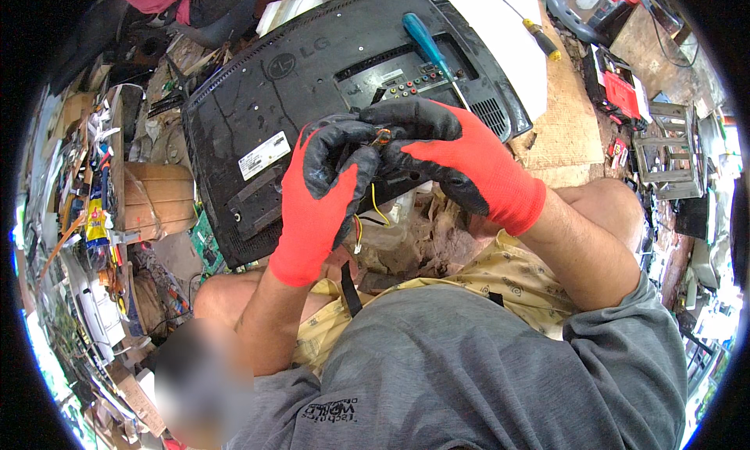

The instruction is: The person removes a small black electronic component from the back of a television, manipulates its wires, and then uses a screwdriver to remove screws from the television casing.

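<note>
Both my hands wear red gloves with black palms. My left hand [324,192] and my right hand [449,149] meet in front of my chest, pinching a small part [380,137] with thin yellow and red wires [376,204] hanging from it. Behind them a black television [312,75] lies face down, its rear cover toward me. A screwdriver with a teal handle [426,44] rests on that rear cover, just beyond my right hand.
A second screwdriver with a yellow handle [543,40] lies on the white sheet at the back right. A cardboard box [156,200] and a green circuit board [205,247] sit at the left. Scrap electronics and a metal frame [664,149] crowd the right. A person sits at the top left.
</note>
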The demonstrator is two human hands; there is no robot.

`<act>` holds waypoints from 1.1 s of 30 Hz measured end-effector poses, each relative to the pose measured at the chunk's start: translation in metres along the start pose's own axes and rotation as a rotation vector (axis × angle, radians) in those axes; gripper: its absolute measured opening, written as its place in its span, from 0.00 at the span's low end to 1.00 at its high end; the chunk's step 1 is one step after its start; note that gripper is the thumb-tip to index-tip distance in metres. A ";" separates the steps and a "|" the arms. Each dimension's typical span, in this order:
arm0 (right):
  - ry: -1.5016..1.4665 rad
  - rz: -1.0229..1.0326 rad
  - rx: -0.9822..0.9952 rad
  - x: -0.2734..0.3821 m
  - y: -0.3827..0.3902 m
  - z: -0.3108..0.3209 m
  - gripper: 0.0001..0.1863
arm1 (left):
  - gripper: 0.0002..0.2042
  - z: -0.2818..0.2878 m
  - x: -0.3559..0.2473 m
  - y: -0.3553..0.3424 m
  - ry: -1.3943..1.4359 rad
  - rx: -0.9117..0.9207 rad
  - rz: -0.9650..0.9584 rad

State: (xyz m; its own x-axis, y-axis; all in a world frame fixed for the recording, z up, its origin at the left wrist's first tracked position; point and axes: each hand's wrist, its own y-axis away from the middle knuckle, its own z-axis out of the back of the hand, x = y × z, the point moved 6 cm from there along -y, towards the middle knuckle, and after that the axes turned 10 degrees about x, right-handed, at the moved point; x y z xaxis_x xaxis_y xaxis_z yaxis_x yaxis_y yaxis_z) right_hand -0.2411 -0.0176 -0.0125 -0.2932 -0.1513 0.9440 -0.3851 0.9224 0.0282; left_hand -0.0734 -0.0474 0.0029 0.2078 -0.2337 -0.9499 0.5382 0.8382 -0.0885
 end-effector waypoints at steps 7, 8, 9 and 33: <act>-0.008 0.013 -0.004 0.003 0.001 -0.003 0.20 | 0.11 0.002 0.004 0.001 0.002 -0.018 -0.029; -0.002 0.017 -0.007 0.005 0.001 -0.004 0.20 | 0.12 0.004 0.006 0.001 -0.032 -0.001 -0.041; 0.005 0.021 -0.011 0.006 0.001 -0.004 0.19 | 0.14 0.004 0.008 0.001 -0.066 0.016 -0.052; -0.195 0.091 -0.144 0.009 0.008 0.010 0.20 | 0.66 0.016 0.015 -0.001 -0.031 0.282 -0.073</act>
State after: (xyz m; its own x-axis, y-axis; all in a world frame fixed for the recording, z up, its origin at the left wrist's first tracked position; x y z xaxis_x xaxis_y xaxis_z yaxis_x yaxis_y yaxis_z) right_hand -0.2561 -0.0149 -0.0068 -0.4899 -0.1181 0.8637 -0.2251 0.9743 0.0055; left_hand -0.0574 -0.0597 -0.0063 0.1826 -0.3065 -0.9342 0.7575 0.6496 -0.0650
